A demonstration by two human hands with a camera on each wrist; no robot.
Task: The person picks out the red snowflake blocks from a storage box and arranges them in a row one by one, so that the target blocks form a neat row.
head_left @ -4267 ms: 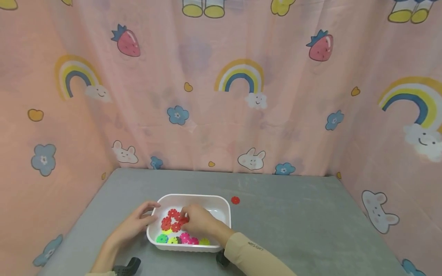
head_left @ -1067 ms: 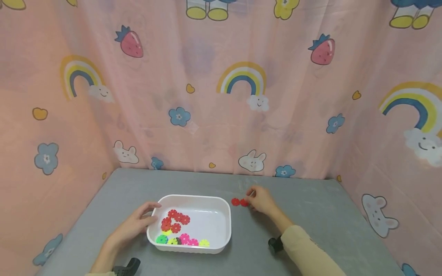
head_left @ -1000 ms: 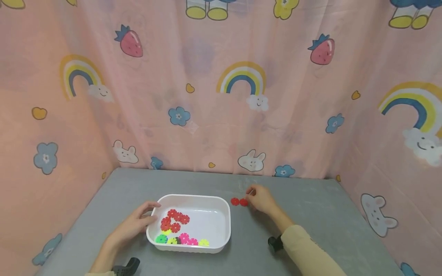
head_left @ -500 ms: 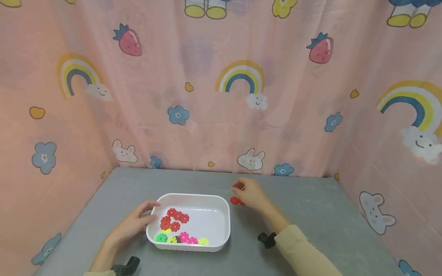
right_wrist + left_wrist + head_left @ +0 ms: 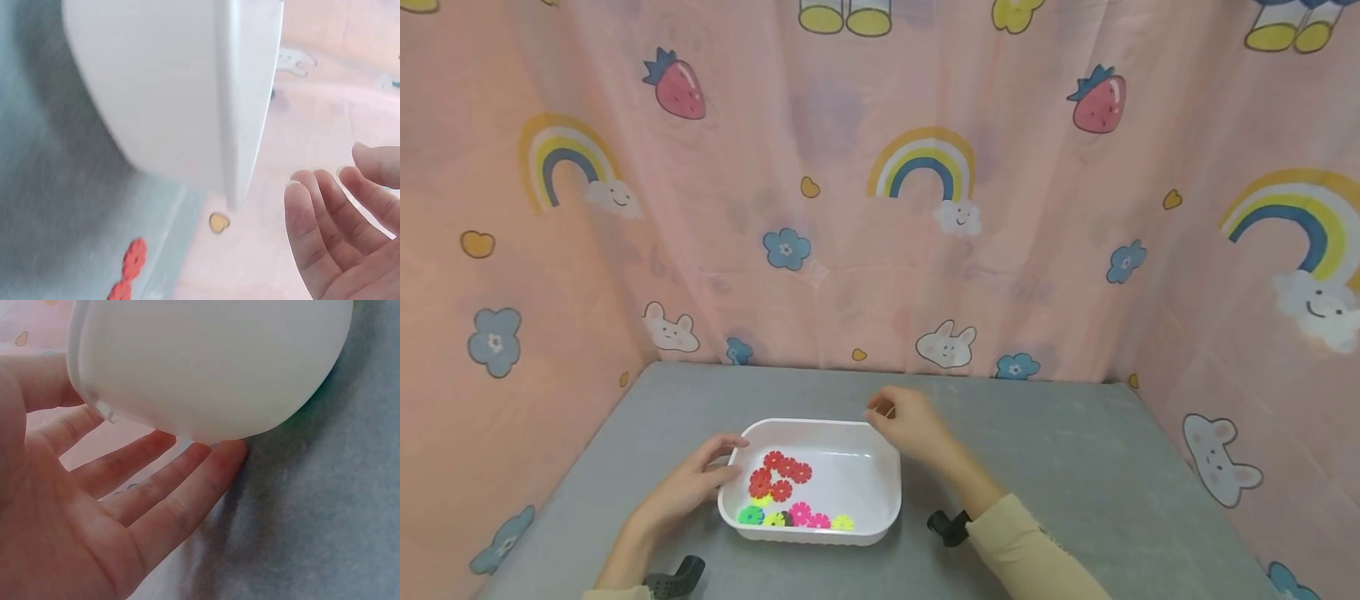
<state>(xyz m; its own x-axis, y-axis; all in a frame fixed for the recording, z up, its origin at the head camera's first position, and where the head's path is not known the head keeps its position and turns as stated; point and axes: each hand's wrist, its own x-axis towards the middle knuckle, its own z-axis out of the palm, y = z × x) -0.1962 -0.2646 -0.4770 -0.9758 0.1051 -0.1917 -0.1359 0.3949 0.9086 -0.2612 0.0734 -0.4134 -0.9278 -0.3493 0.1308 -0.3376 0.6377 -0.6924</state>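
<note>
My left hand [image 5: 688,483] holds the left end of a white plastic tray [image 5: 857,539]. In the left wrist view its thumb [image 5: 47,381] reaches over the rim while other fingertips touch the outer wall. Red notched, flower-shaped plastic discs [image 5: 781,491] lie at the tray's left, with a green disc [image 5: 750,515], pink discs [image 5: 801,512] and yellow discs [image 5: 842,522] along the near side. My right hand [image 5: 913,425] hovers by the tray's far right corner, fingers loosely curled, nothing held. Two red discs [image 5: 134,258] lie outside the tray in the right wrist view; my hand hides them in the head view.
The grey tabletop [image 5: 1075,475] extends around the tray. A pink patterned curtain [image 5: 850,292] encloses the back and sides. A black device [image 5: 949,528] is worn at my right wrist, another black device [image 5: 676,577] at my left.
My right hand took a red disc from the tray and set it beside the first one on the table. It let go and moved left toward the tray. My left hand stayed put.
</note>
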